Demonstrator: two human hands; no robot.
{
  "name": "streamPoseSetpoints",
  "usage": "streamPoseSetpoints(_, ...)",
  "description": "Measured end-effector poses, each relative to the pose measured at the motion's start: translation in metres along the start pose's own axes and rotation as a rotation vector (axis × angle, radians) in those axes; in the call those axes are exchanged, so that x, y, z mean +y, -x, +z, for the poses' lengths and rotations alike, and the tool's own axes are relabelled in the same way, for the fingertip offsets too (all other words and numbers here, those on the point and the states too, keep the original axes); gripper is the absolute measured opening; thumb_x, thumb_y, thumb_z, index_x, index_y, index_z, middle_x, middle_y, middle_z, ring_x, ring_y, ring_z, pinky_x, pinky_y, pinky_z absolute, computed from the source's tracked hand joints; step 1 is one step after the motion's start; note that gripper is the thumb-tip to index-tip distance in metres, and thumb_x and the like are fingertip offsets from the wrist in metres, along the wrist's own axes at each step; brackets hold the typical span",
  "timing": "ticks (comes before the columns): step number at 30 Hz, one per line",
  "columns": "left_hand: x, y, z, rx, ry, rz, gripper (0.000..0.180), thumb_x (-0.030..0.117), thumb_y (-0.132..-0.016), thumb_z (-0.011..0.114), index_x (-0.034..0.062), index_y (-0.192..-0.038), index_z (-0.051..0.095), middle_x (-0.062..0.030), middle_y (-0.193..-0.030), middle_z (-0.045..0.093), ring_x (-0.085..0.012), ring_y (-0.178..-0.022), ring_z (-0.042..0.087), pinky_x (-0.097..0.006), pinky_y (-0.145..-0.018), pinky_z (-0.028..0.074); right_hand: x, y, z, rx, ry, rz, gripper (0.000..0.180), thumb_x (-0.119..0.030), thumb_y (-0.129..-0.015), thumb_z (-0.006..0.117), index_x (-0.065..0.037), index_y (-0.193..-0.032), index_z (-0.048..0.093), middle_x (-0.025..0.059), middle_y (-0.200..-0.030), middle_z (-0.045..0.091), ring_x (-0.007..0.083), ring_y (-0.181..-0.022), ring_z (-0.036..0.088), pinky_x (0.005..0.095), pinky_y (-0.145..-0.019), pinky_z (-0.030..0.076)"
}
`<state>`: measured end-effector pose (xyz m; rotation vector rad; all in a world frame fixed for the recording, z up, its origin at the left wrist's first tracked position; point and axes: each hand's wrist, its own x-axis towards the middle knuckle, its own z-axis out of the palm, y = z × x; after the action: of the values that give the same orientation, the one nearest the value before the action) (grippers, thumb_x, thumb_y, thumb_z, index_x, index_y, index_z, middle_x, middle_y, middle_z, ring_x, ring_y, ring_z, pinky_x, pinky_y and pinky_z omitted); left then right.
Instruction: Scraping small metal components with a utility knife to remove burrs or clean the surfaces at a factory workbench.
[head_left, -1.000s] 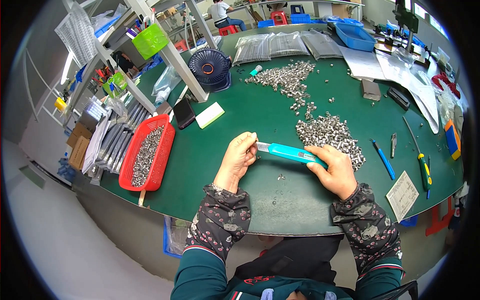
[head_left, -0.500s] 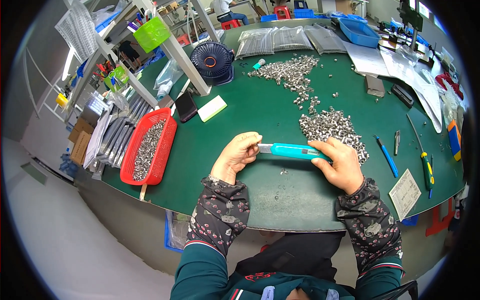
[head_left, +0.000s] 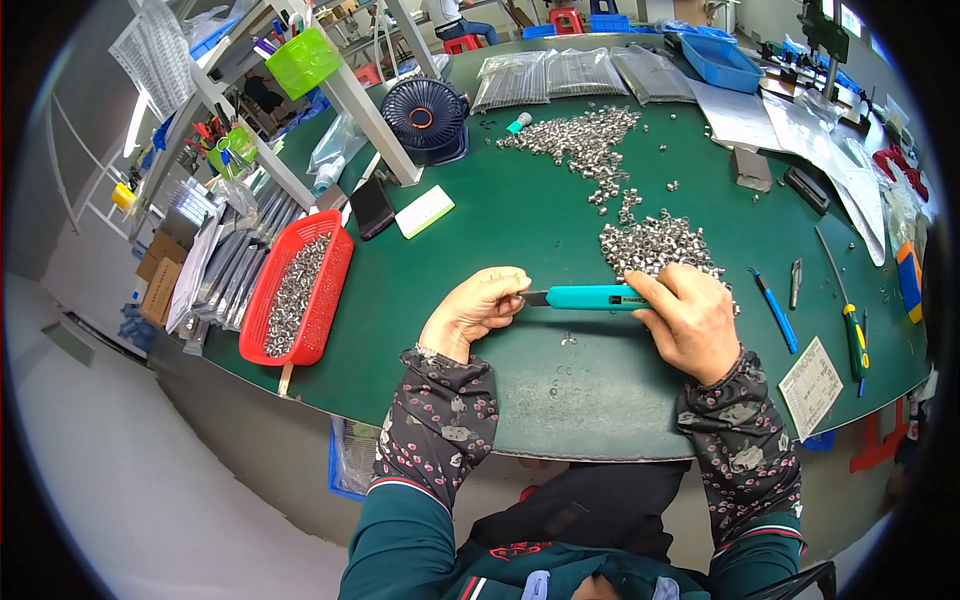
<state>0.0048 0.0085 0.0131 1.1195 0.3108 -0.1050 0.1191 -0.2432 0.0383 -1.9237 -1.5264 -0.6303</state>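
Observation:
A teal utility knife lies level above the near part of the green table. Its handle is gripped by my right hand, thumb below and index finger along the top. The dark blade points left to the fingertips of my left hand. Those fingers are pinched together at the blade's tip; whatever they hold is too small and covered to make out. Just behind my right hand spreads a pile of small metal rings. A few tiny bits lie on the table below the knife.
To the left stands a red basket of metal rings, near a phone and a fan. A larger ring heap lies farther back. At right are a blue pen-like tool, a screwdriver and a printed card.
The knife has turned slightly, and its blade now looks dark instead of bright. My right hand has shifted a little to the right, while my left fingers stay pinched at the tip.

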Motion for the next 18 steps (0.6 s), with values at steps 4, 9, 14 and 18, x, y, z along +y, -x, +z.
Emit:
streamPoseSetpoints(4, 0.000, 0.000, -0.001, 0.025, -0.044, 0.016, 0.019, 0.016, -0.082, 0.057, 0.0074, -0.067, 0.050, 0.0022, -0.051, 0.042, -0.0025, -0.039, 0.028, -0.016, -0.032, 0.017, -0.003, -0.003, -0.002, 0.024, 0.087, -0.058, 0.038, -0.012, -0.061, 0.068, -0.009, -0.097, 0.057, 0.0045, -0.067, 0.043, 0.0207, -0.061, 0.048, 0.0323, -0.052, 0.038)
streamPoseSetpoints(9, -0.002, -0.002, 0.003, 0.043, 0.001, 0.127, 0.017, 0.019, -0.085, 0.055, 0.0076, -0.073, 0.050, 0.0021, -0.058, 0.043, -0.0014, -0.040, 0.027, -0.015, -0.033, 0.018, -0.003, 0.001, 0.003, 0.025, -0.033, 0.045, 0.037, -0.012, -0.063, 0.067, -0.008, -0.098, 0.057, 0.0062, -0.067, 0.045, 0.0224, -0.059, 0.050, 0.0335, -0.051, 0.040)
streamPoseSetpoints(14, -0.008, -0.006, 0.006, 0.062, 0.194, 0.393, 0.012, 0.015, -0.087, 0.051, 0.0038, -0.090, 0.052, -0.0007, -0.075, 0.047, -0.0023, -0.050, 0.032, -0.013, -0.036, 0.023, -0.002, 0.009, 0.013, 0.000, -0.275, 0.273, 0.029, -0.017, -0.070, 0.064, -0.007, -0.096, 0.059, 0.0093, -0.069, 0.052, 0.0262, -0.060, 0.055, 0.0345, -0.054, 0.043)
streamPoseSetpoints(18, -0.010, -0.008, 0.006, -0.011, 0.252, 0.445, 0.010, 0.009, -0.086, 0.051, 0.0041, -0.095, 0.052, -0.0014, -0.080, 0.049, -0.0034, -0.051, 0.032, -0.014, -0.036, 0.023, 0.001, 0.011, 0.021, -0.051, -0.465, 0.399, 0.028, -0.022, -0.074, 0.061, -0.005, -0.096, 0.061, 0.0117, -0.083, 0.061, 0.0268, -0.071, 0.060, 0.0339, -0.062, 0.046)
